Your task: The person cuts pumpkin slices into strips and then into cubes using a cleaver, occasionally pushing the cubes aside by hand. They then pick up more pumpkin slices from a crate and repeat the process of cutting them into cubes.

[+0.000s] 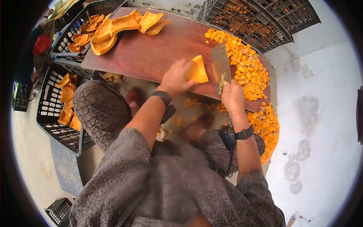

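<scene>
On the red-brown board (151, 53), my left hand (177, 76) holds an orange pumpkin piece (199, 70) near the front edge, its fingers closed on the piece's left side. Just right of that piece, a broad cleaver (221, 66) stands with its blade apart from it. My right hand (232, 95) is wrapped round the cleaver's handle, at the board's front edge. Cut pumpkin cubes (247, 70) are heaped along the board's right end, beside the blade. Long curved pumpkin slices (124, 23) lie at the board's far left.
Black crates (56, 94) with pumpkin pieces stand on the left. More stacked crates (261, 19) hold cubes behind the board. A cube pile (266, 126) lies below the right end, beside a white wall (314, 113). Part of another person (41, 45) shows at the far left.
</scene>
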The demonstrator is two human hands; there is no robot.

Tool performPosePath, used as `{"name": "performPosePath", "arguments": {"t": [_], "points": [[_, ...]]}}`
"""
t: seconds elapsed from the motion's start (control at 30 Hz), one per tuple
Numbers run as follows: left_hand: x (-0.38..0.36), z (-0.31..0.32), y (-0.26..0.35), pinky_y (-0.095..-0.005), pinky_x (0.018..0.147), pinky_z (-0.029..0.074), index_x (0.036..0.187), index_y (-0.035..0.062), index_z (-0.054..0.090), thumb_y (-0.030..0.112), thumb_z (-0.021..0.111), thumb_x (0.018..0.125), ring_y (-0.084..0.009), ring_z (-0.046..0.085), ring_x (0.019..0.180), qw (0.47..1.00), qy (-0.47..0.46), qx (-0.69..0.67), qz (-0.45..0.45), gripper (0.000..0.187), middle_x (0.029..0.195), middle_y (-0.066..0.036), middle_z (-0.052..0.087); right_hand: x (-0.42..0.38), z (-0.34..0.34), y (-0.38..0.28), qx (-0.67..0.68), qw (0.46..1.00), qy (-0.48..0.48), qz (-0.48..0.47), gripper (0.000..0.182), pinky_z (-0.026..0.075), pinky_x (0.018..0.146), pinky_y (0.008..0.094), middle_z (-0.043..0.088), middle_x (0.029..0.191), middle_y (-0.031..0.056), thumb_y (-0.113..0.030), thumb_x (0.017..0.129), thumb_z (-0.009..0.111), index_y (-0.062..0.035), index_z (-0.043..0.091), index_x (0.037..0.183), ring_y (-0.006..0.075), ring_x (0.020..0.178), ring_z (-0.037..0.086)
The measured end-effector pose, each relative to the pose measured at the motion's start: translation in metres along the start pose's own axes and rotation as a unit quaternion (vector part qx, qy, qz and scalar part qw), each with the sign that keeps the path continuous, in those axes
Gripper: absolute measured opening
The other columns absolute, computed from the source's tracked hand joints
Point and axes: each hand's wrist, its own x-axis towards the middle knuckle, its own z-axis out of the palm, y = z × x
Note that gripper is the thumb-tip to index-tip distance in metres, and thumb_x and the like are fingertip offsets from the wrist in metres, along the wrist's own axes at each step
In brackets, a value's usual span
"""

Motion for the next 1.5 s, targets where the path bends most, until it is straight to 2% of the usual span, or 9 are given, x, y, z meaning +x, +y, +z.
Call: {"name": "performPosePath", "arguments": {"t": [0.07, 0.13, 0.47, 0.53, 0.63, 0.73, 0.87, 1.23, 1.5], "points": [[0.001, 0.000, -0.002, -0.0445, 0.100, 0.044, 0.131, 0.0057, 0.050, 0.036, 0.076, 0.071, -0.0382, 0.051, 0.115, 1.000, 0.004, -0.009, 0.000, 0.072, 0.122, -0.018, 0.052, -0.001, -0.008, -0.012, 0.010, 1.000, -0.003, -0.004, 0.025, 0.048, 0.069, 0.0466, 0.062, 0.079, 0.0295, -0.018, 0.094, 0.054, 0.0055, 0.060, 0.092, 0.0464, 0.078, 0.062], [0.002, 0.000, -0.004, -0.0444, 0.101, 0.044, 0.130, 0.0063, 0.051, 0.036, 0.076, 0.071, -0.0384, 0.051, 0.116, 1.000, 0.008, -0.020, -0.002, 0.072, 0.123, -0.018, 0.052, -0.002, -0.012, -0.021, -0.010, 0.999, -0.018, -0.025, 0.028, 0.049, 0.072, 0.0533, 0.064, 0.081, 0.0296, -0.024, 0.094, 0.053, 0.0036, 0.057, 0.088, 0.0482, 0.081, 0.062], [0.004, -0.006, -0.003, -0.0442, 0.102, 0.042, 0.135, 0.0072, 0.045, 0.036, 0.077, 0.070, -0.0384, 0.050, 0.119, 0.999, -0.011, -0.039, -0.005, 0.078, 0.127, -0.020, 0.050, 0.008, -0.010, -0.037, -0.049, 0.995, -0.059, -0.061, 0.028, 0.049, 0.070, 0.0533, 0.062, 0.079, 0.0298, -0.023, 0.093, 0.055, 0.0042, 0.058, 0.086, 0.0486, 0.079, 0.062], [0.004, -0.006, -0.001, -0.0440, 0.102, 0.042, 0.136, 0.0069, 0.044, 0.036, 0.076, 0.070, -0.0381, 0.050, 0.119, 0.999, -0.011, -0.032, -0.008, 0.079, 0.126, -0.021, 0.050, 0.009, -0.009, -0.033, -0.028, 0.996, -0.077, -0.034, 0.028, 0.049, 0.069, 0.0534, 0.062, 0.080, 0.0305, -0.022, 0.093, 0.055, 0.0052, 0.058, 0.085, 0.0487, 0.078, 0.062], [0.005, -0.005, -0.001, -0.0436, 0.101, 0.042, 0.138, 0.0055, 0.042, 0.037, 0.075, 0.072, -0.0376, 0.051, 0.116, 0.999, -0.025, -0.015, -0.015, 0.081, 0.122, -0.021, 0.052, 0.009, -0.008, -0.031, -0.017, 0.996, -0.087, -0.007, 0.028, 0.048, 0.069, 0.0533, 0.062, 0.080, 0.0309, -0.021, 0.092, 0.055, 0.0062, 0.058, 0.085, 0.0489, 0.078, 0.061], [0.006, -0.004, -0.002, -0.0435, 0.098, 0.042, 0.139, 0.0041, 0.042, 0.038, 0.075, 0.072, -0.0370, 0.052, 0.113, 1.000, -0.024, -0.009, -0.017, 0.082, 0.117, -0.020, 0.053, 0.010, -0.009, -0.032, -0.032, 0.996, -0.079, -0.037, 0.029, 0.048, 0.069, 0.0533, 0.062, 0.079, 0.0315, -0.021, 0.092, 0.055, 0.0070, 0.058, 0.085, 0.0494, 0.078, 0.061], [0.006, -0.005, -0.002, -0.0436, 0.097, 0.043, 0.139, 0.0039, 0.042, 0.039, 0.075, 0.073, -0.0366, 0.053, 0.110, 0.999, -0.027, -0.010, -0.019, 0.082, 0.113, -0.019, 0.054, 0.013, -0.008, -0.035, -0.005, 0.996, -0.088, -0.032, 0.029, 0.048, 0.069, 0.0534, 0.061, 0.079, 0.0324, -0.021, 0.093, 0.054, 0.0073, 0.057, 0.086, 0.0498, 0.079, 0.061], [0.008, -0.004, -0.001, -0.0430, 0.097, 0.042, 0.141, 0.0030, 0.039, 0.037, 0.076, 0.072, -0.0365, 0.053, 0.112, 0.999, -0.036, -0.003, -0.027, 0.085, 0.115, -0.019, 0.054, 0.016, -0.019, -0.058, -0.110, 0.986, -0.087, -0.087, 0.025, 0.048, 0.069, 0.0530, 0.061, 0.076, 0.0311, -0.018, 0.093, 0.052, 0.0060, 0.056, 0.087, 0.0490, 0.077, 0.061], [0.009, -0.004, 0.000, -0.0429, 0.096, 0.043, 0.140, 0.0015, 0.039, 0.034, 0.076, 0.072, -0.0364, 0.054, 0.110, 0.998, -0.048, -0.002, -0.028, 0.084, 0.116, -0.019, 0.054, 0.025, -0.015, -0.064, -0.142, 0.980, -0.115, -0.074, 0.024, 0.049, 0.073, 0.0524, 0.063, 0.081, 0.0314, -0.016, 0.093, 0.052, 0.0066, 0.058, 0.089, 0.0487, 0.081, 0.062]]}}
